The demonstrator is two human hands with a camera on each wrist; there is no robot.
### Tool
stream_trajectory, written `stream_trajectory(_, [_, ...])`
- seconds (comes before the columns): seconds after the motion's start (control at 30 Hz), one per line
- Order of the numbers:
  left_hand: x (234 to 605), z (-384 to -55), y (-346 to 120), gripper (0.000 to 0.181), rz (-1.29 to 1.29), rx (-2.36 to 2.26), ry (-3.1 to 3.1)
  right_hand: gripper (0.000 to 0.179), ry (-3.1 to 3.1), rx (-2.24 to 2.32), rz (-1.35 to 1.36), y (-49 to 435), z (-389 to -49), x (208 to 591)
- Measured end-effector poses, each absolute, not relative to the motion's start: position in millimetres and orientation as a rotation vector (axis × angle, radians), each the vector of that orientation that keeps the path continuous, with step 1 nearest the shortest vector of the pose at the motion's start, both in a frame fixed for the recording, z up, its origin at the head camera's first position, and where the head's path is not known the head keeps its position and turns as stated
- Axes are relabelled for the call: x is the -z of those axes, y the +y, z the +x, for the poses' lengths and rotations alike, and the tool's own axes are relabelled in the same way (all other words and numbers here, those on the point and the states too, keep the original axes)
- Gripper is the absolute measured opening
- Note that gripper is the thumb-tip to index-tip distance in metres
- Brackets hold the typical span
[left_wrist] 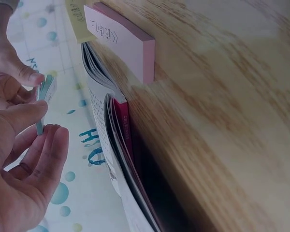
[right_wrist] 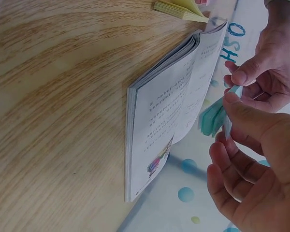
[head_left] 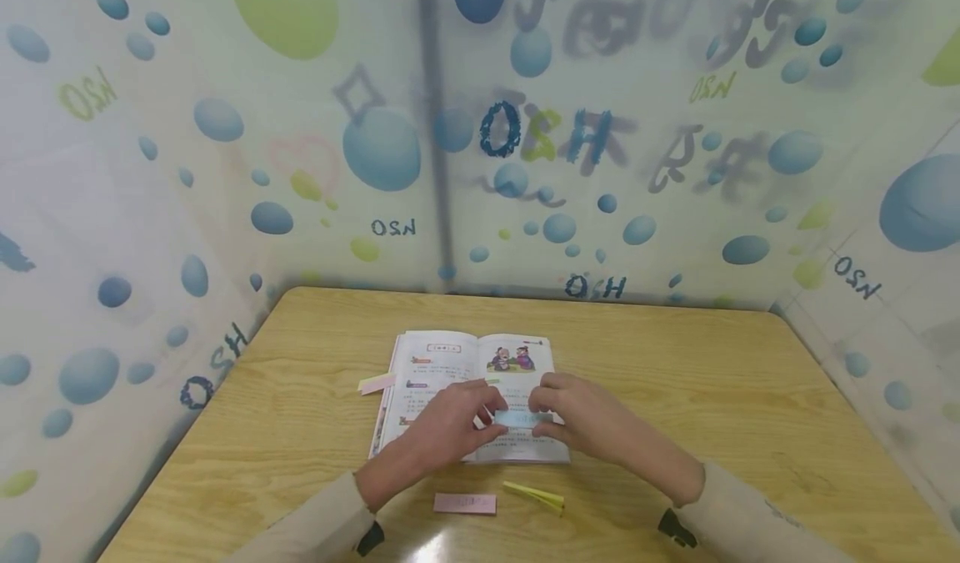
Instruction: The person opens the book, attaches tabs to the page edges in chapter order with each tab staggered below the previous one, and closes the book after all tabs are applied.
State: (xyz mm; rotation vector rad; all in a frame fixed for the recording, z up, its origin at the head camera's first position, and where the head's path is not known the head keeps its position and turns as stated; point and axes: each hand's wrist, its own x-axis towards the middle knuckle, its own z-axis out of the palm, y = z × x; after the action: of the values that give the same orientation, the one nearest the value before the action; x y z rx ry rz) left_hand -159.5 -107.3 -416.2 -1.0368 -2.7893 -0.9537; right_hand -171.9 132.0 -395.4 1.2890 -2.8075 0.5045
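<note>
Over the right page of an open book [head_left: 517,392], both hands hold a pad of blue-green sticky notes [head_left: 522,419] between them. The left hand [head_left: 459,419] pinches one end with thumb and fingers. At the other end, the right hand [head_left: 585,413] pinches it too. The right wrist view shows the pad's sheets [right_wrist: 213,118] fanning apart below the right thumb. Faint writing marks its face. In the left wrist view the pad [left_wrist: 50,89] appears edge-on, raised off the book.
A pink sticky note pad [head_left: 465,504] with handwriting lies before the book, beside a yellow pad [head_left: 534,494] whose top sheet lifts. Pink and yellow notes [head_left: 377,384] stick out from the book's left edge. The wooden table [head_left: 712,379] meets a patterned wall [head_left: 637,171] behind.
</note>
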Motion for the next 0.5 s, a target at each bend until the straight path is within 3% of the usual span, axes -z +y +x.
stream_trajectory(0.2, [416.0,-158.8,-106.7,0.016,-1.038,0.944,-2.796,0.028,-2.888,-0.572,1.265,134.5,-174.4,394.6])
stream_trajectory(0.5, [415.3,-158.0,-107.6,0.017,-1.019,0.952,-2.787,0.019,-2.963,-0.818,1.179,140.2,-179.4,398.1])
